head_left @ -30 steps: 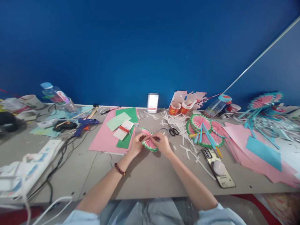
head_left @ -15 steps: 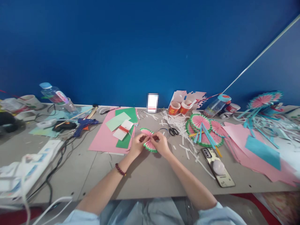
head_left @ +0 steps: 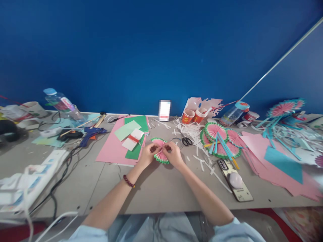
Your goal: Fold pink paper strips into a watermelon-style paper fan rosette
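A pleated pink paper fan with a green edge (head_left: 162,158) is spread between my hands over the middle of the table. My left hand (head_left: 148,154) pinches it near its centre from the left. From the other side, my right hand (head_left: 173,154) pinches it close to the same spot, fingertips nearly meeting. The fingers partly cover the fan's centre. Black-handled scissors (head_left: 187,141) lie just beyond my right hand. Left of my left hand are green paper sheets (head_left: 135,153) and a white card with a red band (head_left: 133,139), on a large pink sheet (head_left: 108,148).
Finished watermelon-look fans (head_left: 216,131) and white paper strips (head_left: 193,129) lie to the right. Nearer are a phone (head_left: 241,193) and stacked pink paper (head_left: 272,171). Red paper cups (head_left: 188,116) stand behind. On the left are a blue glue gun (head_left: 88,134), a bottle (head_left: 60,102) and a power strip (head_left: 37,179).
The fan's pleats are spread slightly wider at the upper left and look a little rounder. Both hands keep nearly the same place and grip.
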A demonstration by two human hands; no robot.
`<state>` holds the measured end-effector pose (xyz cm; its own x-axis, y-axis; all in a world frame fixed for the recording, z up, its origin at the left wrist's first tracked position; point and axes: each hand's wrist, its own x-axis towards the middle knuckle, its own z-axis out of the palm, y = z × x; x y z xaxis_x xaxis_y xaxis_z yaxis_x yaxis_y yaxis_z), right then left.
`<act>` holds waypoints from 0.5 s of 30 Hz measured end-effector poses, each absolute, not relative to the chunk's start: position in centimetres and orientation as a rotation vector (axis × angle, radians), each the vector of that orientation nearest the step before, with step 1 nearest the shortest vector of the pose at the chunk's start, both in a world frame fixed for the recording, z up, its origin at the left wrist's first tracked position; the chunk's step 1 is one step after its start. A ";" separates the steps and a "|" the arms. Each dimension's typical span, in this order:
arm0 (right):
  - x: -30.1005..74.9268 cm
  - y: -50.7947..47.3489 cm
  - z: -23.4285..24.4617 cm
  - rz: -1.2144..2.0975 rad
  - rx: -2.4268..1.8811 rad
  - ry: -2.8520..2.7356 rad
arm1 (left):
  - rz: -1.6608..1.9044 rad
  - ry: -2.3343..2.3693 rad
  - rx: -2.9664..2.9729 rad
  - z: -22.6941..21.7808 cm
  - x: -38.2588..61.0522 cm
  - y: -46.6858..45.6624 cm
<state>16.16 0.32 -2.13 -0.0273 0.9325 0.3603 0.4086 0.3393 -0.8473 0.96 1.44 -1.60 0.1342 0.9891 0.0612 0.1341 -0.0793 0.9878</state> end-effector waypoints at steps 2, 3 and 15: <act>16.2 0.3 -2.1 0.685 -1.240 -1.594 | 1.085 1.184 1.427 -1.6 1.0 1.5; 16.2 0.4 -2.0 0.689 -1.243 -1.584 | 1.082 1.184 1.430 -1.6 1.0 1.5; 16.3 0.4 -1.8 0.770 -1.294 -1.531 | 1.089 1.157 1.552 -1.7 0.9 1.2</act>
<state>16.27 0.42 -1.77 0.0161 0.9644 0.2640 0.3632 0.2403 -0.9002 0.85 1.24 -1.67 0.1781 0.9746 0.1358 0.1945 -0.1701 0.9660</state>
